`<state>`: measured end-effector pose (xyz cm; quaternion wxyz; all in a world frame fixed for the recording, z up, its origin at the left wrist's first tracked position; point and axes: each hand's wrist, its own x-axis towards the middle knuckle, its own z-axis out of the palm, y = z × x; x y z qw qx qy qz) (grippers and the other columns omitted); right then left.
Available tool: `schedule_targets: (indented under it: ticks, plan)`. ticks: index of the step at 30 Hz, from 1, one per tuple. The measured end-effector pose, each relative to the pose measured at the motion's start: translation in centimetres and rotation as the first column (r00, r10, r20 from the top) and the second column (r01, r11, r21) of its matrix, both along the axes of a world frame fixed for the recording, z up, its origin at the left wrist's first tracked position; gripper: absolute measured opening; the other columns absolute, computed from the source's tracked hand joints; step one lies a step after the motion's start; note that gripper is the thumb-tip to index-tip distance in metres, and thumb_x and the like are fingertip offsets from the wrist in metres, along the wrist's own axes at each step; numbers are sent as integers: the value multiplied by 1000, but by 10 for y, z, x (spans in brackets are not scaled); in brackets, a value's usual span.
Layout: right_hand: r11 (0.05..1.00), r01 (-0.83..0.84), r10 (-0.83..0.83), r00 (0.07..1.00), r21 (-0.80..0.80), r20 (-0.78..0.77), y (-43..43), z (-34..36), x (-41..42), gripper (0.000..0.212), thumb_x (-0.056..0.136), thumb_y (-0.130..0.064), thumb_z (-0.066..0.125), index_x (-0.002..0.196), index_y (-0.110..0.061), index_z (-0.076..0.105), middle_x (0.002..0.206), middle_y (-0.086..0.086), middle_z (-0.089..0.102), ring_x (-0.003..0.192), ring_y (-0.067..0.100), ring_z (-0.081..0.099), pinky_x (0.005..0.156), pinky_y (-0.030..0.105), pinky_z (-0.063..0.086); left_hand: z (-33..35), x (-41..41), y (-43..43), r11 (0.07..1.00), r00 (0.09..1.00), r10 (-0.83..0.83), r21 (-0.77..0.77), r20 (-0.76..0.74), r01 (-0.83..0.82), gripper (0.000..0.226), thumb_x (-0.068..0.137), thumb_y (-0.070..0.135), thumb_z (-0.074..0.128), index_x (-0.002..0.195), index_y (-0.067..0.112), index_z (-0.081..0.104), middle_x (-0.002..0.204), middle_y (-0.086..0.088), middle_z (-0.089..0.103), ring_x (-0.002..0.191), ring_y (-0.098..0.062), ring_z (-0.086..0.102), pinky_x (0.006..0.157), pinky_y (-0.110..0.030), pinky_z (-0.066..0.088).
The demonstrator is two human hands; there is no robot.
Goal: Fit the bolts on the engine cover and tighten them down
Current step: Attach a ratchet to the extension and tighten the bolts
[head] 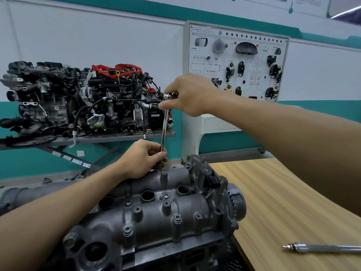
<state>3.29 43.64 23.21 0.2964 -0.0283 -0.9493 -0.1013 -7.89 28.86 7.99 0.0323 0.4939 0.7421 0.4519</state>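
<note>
Far left, a display engine [78,100] sits on a stand. The left hand [142,159] curls round the lower end of the long extension bar [165,130], holding it upright over the rear edge of the cast engine cover [156,222]; socket and bolt there are hidden. The right hand [189,94] grips the ratchet [168,96] at the bar's top. Seated bolts [128,229] show along the cover's near side. The cover, rigid and probably heavy, lies before the person beside the wooden worktop [283,192] and likely needs no holding. The slim polished bar may slip, so a low guiding grip suits it. A loose steel tool [322,248] lies at right.
</note>
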Motion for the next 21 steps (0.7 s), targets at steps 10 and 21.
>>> schedule_targets:
  ticks: [10, 21]
  plan:
    - [988, 154, -156, 984, -23, -87, -29, -1, -2, 57, 83, -65, 66, 61, -21, 37, 65, -3, 43, 56, 14, 38, 48, 27, 22, -4, 0, -1, 998, 999, 52, 30, -14, -52, 14, 96, 9, 65, 86, 14, 74, 80, -4, 78, 82, -30, 75, 84, -53, 58]
    - [997, 70, -72, 988, -15, -140, -25, -14, 1, 43, 88, -61, 62, 71, -21, 59, 67, -2, 55, 71, 27, 56, 56, 29, 35, -2, -6, -4, 999, 996, 27, 20, -79, -26, 4, 89, 14, 76, 90, 18, 77, 79, 7, 78, 77, -9, 75, 82, -40, 60]
